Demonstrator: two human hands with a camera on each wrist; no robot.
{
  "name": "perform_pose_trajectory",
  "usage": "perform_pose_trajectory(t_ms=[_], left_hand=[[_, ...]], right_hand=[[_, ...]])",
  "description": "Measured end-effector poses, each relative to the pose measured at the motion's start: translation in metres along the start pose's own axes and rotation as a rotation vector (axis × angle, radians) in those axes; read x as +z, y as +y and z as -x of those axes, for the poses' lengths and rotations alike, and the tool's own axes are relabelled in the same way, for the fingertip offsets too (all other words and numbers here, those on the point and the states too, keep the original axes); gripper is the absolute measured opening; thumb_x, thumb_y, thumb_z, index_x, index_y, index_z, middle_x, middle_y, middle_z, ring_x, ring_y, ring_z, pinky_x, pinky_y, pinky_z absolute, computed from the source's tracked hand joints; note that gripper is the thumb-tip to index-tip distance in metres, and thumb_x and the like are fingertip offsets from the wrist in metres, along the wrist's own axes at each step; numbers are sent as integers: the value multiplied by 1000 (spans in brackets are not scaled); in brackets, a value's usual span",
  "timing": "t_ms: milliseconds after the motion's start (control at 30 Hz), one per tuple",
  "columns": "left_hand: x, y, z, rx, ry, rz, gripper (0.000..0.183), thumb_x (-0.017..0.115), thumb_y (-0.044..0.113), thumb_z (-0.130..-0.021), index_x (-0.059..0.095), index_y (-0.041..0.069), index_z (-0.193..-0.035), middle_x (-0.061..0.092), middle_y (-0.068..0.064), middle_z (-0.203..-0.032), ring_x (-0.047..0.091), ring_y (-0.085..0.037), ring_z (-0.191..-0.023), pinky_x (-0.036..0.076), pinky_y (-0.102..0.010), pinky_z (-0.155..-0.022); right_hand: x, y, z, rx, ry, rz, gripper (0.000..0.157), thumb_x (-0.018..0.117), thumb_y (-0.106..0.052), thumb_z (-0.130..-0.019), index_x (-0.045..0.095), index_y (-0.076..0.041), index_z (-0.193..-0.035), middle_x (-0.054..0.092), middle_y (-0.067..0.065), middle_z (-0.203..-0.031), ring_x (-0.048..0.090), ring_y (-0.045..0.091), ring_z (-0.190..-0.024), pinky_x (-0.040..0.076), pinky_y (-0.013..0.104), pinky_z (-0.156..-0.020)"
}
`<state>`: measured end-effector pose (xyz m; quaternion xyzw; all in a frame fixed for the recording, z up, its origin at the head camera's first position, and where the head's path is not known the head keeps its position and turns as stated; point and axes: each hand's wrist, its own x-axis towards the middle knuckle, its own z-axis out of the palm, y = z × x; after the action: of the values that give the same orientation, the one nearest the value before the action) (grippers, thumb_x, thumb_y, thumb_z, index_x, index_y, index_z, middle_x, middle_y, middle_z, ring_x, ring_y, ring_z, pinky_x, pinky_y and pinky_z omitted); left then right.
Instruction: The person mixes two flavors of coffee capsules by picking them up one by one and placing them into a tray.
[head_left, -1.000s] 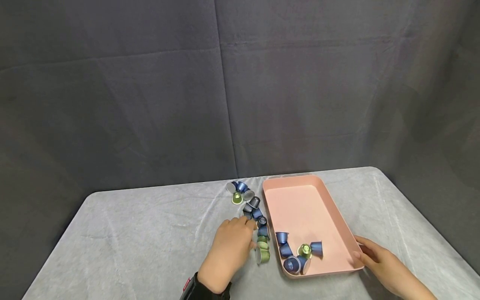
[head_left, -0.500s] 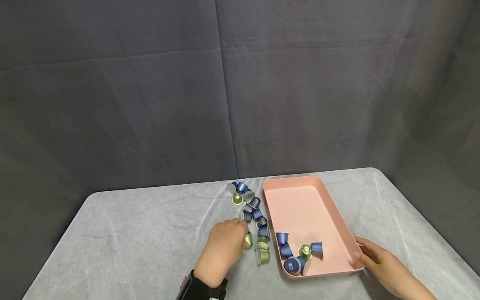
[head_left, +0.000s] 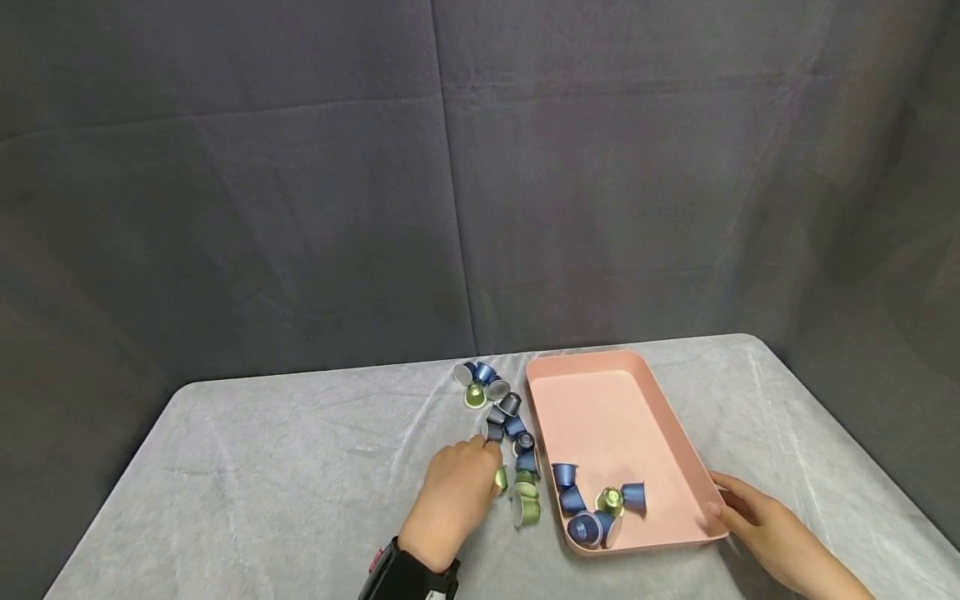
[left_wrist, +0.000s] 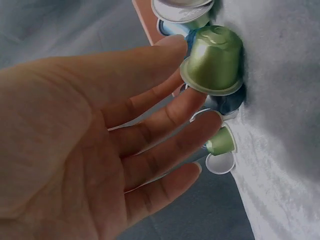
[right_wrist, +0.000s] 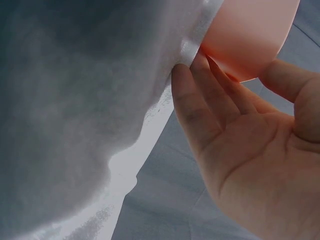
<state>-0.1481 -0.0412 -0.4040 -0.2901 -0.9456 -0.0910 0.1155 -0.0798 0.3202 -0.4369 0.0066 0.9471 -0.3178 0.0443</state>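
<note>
My left hand (head_left: pixel 456 493) is low over the table's middle, its fingers nearly straight. Just beyond the fingertips in the left wrist view is a green coffee capsule (left_wrist: pixel 215 60). Its rim overlaps the index and middle fingertips, and the thumb tip lies beside it; in the head view the hand partly hides this capsule. More green capsules (head_left: pixel 527 511) lie just right of the hand. At the near right corner of the pink tray (head_left: pixel 607 417), my right hand (head_left: pixel 772 529) holds the edge, thumb at the rim and fingers along the outer wall.
Several blue capsules (head_left: pixel 572 500) and a green capsule (head_left: pixel 610 500) lie in the tray's near left part. A line of dark and blue capsules (head_left: pixel 515 427) runs along the tray's left side, up to a small cluster with a green capsule (head_left: pixel 475 395) at the back.
My left hand has drawn left from the capsule line, then shifted slightly back right, and a green capsule has come into sight beside its fingers. The right hand and tray have stayed still.
</note>
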Motion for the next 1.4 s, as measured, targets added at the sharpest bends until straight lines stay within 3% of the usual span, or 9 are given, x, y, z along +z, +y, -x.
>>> perform_pose_trajectory(t_ms=[367,533,667,867,1167,1400], left_hand=[[14,5,-4,38,53,-101,19,80,6,-71,64,9,-80,59,-4,-77,61,-22,-64,44,-32,-52],[18,5,-4,54,59,-114,15,76,2,-73,65,10,-80,59,-2,-76,61,-20,-65,44,-30,-52],[21,3,-5,62,47,-127,21,83,11,-70,66,11,-82,61,-1,-78,62,-19,-68,45,-30,-54],[21,2,-5,66,29,-133,31,89,20,-66,66,11,-85,62,-2,-80,63,-19,-70,46,-30,-56],[13,0,-4,68,82,-66,28,84,16,-72,60,10,-85,62,-1,-77,62,-19,-67,43,-30,-56],[7,-4,-10,80,85,6,24,77,11,-82,68,11,-104,60,0,-88,62,-17,-76,49,-30,-65]], right_hand=[[0,1,-2,-1,-8,-19,47,56,-17,-102,46,11,-139,63,25,-123,62,16,-104,51,21,-79],[0,0,-2,-8,-8,-14,47,56,-18,-102,46,11,-138,63,25,-123,63,22,-106,52,23,-79],[-1,-1,-2,-7,-19,-3,48,55,-19,-103,45,12,-139,62,26,-124,62,31,-110,53,28,-80],[-2,-2,-3,8,-17,13,48,56,-19,-102,46,11,-138,63,25,-124,62,28,-108,52,23,-78],[1,4,-3,32,-65,-6,51,53,-25,-104,44,10,-141,58,29,-128,59,34,-113,54,33,-82],[-2,4,-5,55,-84,-10,55,53,-28,-104,42,10,-142,58,28,-129,58,34,-113,53,34,-82]])
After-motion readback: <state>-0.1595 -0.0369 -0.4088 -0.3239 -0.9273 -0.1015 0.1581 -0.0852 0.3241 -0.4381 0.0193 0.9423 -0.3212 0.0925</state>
